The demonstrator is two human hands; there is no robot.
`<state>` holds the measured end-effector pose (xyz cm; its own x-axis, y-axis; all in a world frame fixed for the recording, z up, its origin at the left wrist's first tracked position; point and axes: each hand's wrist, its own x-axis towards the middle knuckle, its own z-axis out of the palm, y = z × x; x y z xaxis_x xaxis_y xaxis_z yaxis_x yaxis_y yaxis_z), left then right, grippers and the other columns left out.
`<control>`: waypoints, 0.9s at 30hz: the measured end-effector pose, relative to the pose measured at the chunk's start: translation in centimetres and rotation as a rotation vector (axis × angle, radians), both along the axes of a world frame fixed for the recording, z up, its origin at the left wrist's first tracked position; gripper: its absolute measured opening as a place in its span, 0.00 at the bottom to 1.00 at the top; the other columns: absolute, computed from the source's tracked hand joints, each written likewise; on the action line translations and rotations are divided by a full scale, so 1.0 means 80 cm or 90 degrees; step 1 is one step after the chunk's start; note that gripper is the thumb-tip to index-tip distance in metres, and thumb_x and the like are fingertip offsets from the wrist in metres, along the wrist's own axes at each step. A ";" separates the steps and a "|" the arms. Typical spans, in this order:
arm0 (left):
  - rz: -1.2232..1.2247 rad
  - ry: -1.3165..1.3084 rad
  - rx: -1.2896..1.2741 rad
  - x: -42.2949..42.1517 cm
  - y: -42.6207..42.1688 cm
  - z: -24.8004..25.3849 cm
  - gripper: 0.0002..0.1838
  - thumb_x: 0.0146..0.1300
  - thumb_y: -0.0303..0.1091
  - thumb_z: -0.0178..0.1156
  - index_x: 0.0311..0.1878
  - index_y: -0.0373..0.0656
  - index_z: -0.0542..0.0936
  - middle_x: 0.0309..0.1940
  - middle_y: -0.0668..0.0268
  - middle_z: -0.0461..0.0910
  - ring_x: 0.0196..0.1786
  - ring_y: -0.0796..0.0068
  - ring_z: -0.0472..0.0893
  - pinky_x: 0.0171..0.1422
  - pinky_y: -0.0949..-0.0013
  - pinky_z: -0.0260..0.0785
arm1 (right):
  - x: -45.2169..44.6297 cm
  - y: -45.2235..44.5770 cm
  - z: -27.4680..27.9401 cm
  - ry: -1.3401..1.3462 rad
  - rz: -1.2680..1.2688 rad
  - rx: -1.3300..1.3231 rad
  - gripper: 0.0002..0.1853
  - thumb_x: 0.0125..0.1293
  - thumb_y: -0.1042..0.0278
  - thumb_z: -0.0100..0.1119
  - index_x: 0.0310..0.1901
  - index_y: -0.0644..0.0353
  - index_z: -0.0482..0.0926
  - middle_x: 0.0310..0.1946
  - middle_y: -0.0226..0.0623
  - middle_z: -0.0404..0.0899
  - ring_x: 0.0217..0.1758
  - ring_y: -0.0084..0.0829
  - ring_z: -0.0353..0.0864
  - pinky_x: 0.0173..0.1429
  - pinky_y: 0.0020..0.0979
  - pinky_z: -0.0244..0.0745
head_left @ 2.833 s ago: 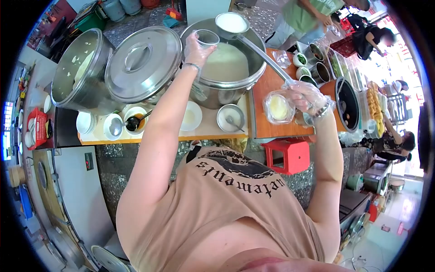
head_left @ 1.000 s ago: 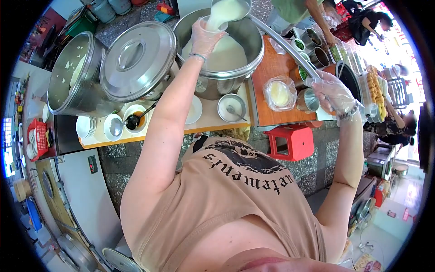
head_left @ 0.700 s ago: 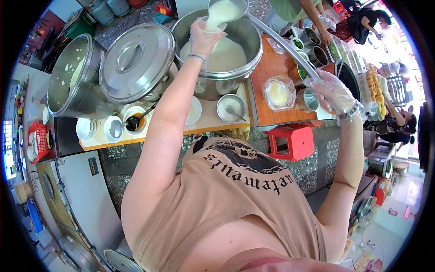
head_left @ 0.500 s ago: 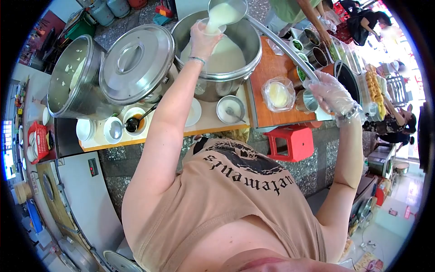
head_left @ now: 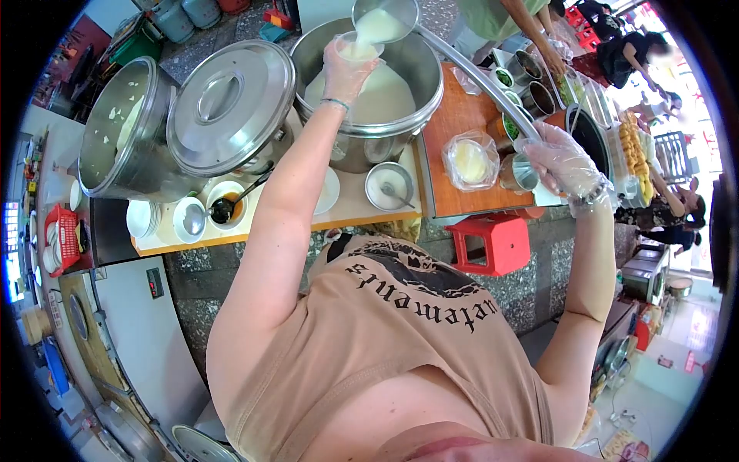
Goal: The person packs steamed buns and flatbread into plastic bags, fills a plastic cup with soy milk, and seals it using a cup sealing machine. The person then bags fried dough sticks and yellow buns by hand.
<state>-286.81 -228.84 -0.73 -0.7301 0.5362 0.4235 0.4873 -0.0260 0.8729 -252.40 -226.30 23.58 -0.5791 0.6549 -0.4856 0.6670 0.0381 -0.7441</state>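
My left hand (head_left: pixel 348 75), in a clear plastic glove, is wrapped round a clear cup (head_left: pixel 360 51) above the large steel pot (head_left: pixel 433 108). My right hand (head_left: pixel 560 160), also gloved, grips the long metal handle of a ladle (head_left: pixel 385 21). The tilted ladle bowl is over the cup, and a milky white liquid runs from it into the cup. More of this pale liquid (head_left: pixel 379 96) lies in the pot below. A plastic-wrapped container (head_left: pixel 470 161) and a metal cup (head_left: pixel 520 172) stand on the wooden table near my right hand.
A big round lid (head_left: pixel 231 108) leans beside an open steel pot (head_left: pixel 115 146) at left. Along the counter stand bowls, a black ladle (head_left: pixel 223 209) and a bowl with a spoon (head_left: pixel 389 187). A red stool (head_left: pixel 493 245) is below. Co-workers (head_left: pixel 493 19) are at upper right.
The cup, empty at first, now receives liquid. The ladle has moved up and left and tipped over it. My right hand has shifted right, and a co-worker's arm now reaches over the food containers.
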 end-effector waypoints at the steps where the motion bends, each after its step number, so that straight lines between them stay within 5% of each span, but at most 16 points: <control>1: -0.018 -0.018 0.012 0.000 0.000 0.001 0.50 0.41 0.36 0.78 0.64 0.29 0.58 0.56 0.50 0.65 0.59 0.57 0.68 0.67 0.60 0.62 | 0.001 0.000 -0.001 -0.001 0.000 0.000 0.08 0.66 0.67 0.56 0.42 0.58 0.71 0.18 0.19 0.63 0.13 0.12 0.58 0.16 0.17 0.53; 20: -0.031 -0.056 0.060 0.017 0.002 0.014 0.50 0.41 0.32 0.78 0.65 0.31 0.57 0.58 0.49 0.64 0.60 0.57 0.69 0.67 0.61 0.63 | 0.012 0.013 -0.006 0.001 0.037 0.022 0.10 0.66 0.65 0.56 0.44 0.59 0.73 0.19 0.18 0.65 0.14 0.11 0.59 0.17 0.16 0.53; 22: 0.010 -0.009 0.049 0.016 0.006 0.009 0.49 0.41 0.40 0.80 0.64 0.35 0.60 0.57 0.51 0.69 0.59 0.57 0.73 0.64 0.59 0.67 | 0.012 0.012 -0.004 0.002 0.043 0.026 0.10 0.66 0.65 0.56 0.44 0.59 0.73 0.19 0.18 0.65 0.14 0.11 0.59 0.17 0.16 0.53; 27: 0.004 -0.022 0.084 0.021 0.010 0.011 0.48 0.41 0.39 0.80 0.63 0.36 0.61 0.56 0.51 0.69 0.59 0.56 0.73 0.64 0.60 0.67 | 0.014 0.013 -0.003 -0.001 0.040 0.041 0.09 0.65 0.65 0.56 0.43 0.59 0.73 0.19 0.18 0.65 0.14 0.11 0.59 0.18 0.17 0.53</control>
<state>-285.12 -228.06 0.14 -0.7486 0.4733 0.4644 0.4570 -0.1393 0.8785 -251.29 -225.22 23.34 -0.6196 0.6469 -0.4445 0.6626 0.1275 -0.7381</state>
